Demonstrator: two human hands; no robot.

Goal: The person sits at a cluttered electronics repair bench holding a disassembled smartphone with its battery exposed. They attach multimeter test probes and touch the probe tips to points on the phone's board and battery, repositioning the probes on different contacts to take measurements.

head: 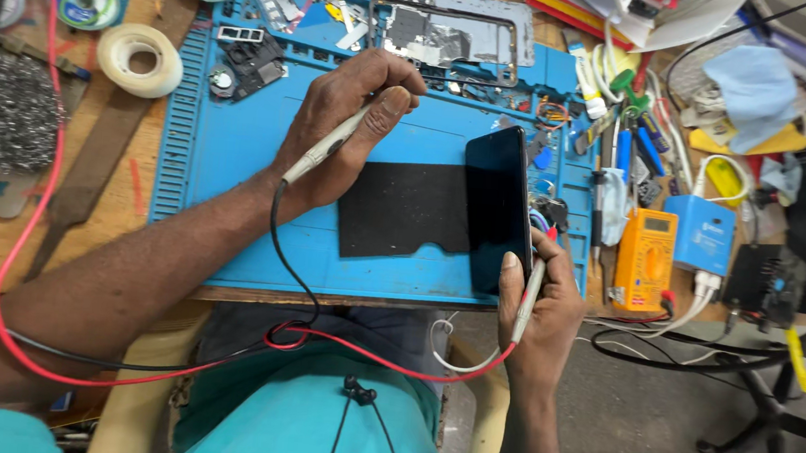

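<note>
My left hand (344,121) grips a pale grey probe (325,146) with a black lead, its tip hidden under my fingers over the blue work mat (237,146). My right hand (542,309) holds a second grey probe (530,299) with a red lead and also steadies the near edge of a black phone (496,205), which stands tilted on its side. The phone rests against a black rubber pad (400,209) on the mat. Both leads loop down over my lap.
A yellow multimeter (645,258) and a blue box (700,231) sit right of the mat. A tape roll (138,59), solder spools (85,0), steel wool (0,109), a metal phone frame (442,33) and assorted tools crowd the wooden bench. An office chair base (771,418) stands lower right.
</note>
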